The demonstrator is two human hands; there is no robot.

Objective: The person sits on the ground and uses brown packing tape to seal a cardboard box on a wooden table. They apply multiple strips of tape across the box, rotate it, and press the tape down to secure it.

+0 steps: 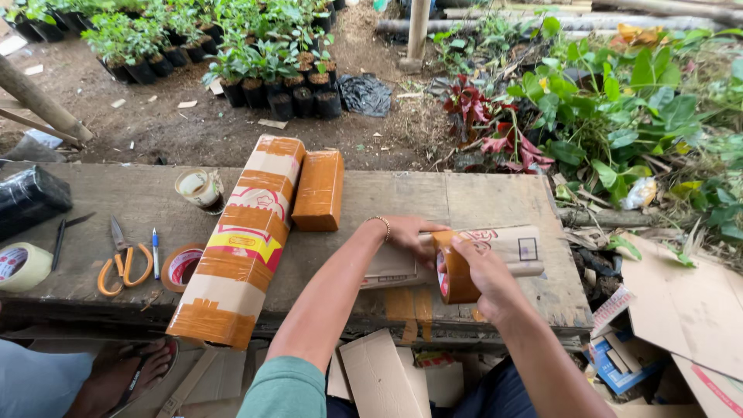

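My right hand (484,272) grips a roll of brown packing tape (451,268) held upright against a small cardboard parcel (507,246) on the wooden bench (402,193). On the parcel's left part, my left hand (404,232), with a bracelet at the wrist, presses down flat. The parcel lies near the bench's front right. A long box wrapped in brown tape (240,236) lies to the left, with a smaller taped block (319,190) beside its far end.
Orange-handled scissors (122,263), a pen (155,252), a tape roll (181,266), a larger tape roll (22,265), a cup (199,187) and a black roll (29,198) lie on the bench's left. Cardboard scraps (681,310) litter the ground. Potted seedlings (255,70) stand beyond. A sandalled foot (131,375) shows lower left.
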